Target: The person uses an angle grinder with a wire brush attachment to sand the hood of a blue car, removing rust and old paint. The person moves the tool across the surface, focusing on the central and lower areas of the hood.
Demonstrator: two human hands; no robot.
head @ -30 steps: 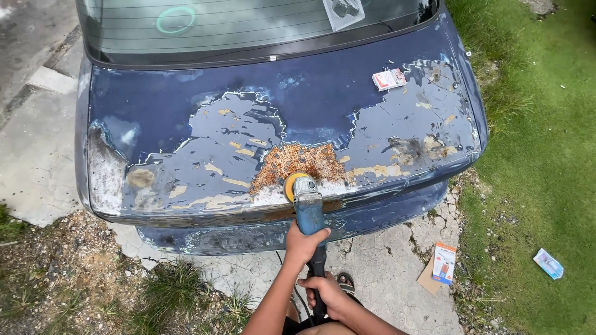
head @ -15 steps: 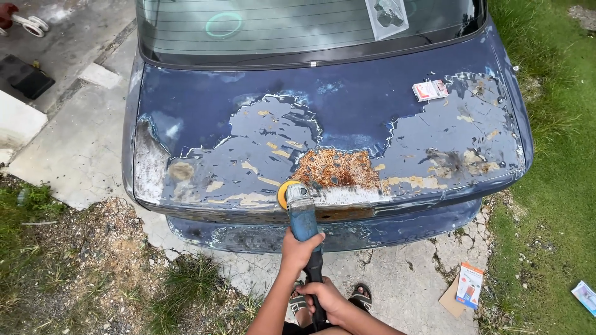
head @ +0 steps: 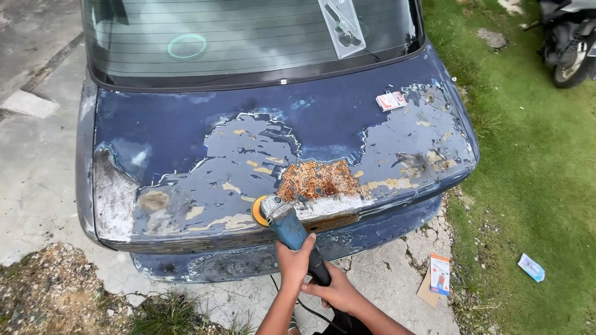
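– where's the grinder?
– lower centre: my left hand (head: 293, 259) wraps the blue angle grinder (head: 287, 227) near its head, steadying its yellow disc (head: 259, 211) flat against the trunk lid (head: 186, 133) beside the rust patch (head: 318, 180).
– and the other?
– my right hand (head: 337, 291) curls around the black handle (head: 319, 271) behind, guiding.

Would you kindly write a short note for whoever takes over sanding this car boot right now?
Left hand: wrapped around the blue angle grinder body, near its head.
Right hand: gripping the black rear handle; the cord trails down from there.
Yellow sanding disc rests on the dark blue car boot lid, at its rear edge, just left of the orange rust patch.
Done: a pale bare strip below the rust; much paint already peeled.
Left: the rust patch and the flaking paint across the lid.
A small red and white packet lies on the lid.
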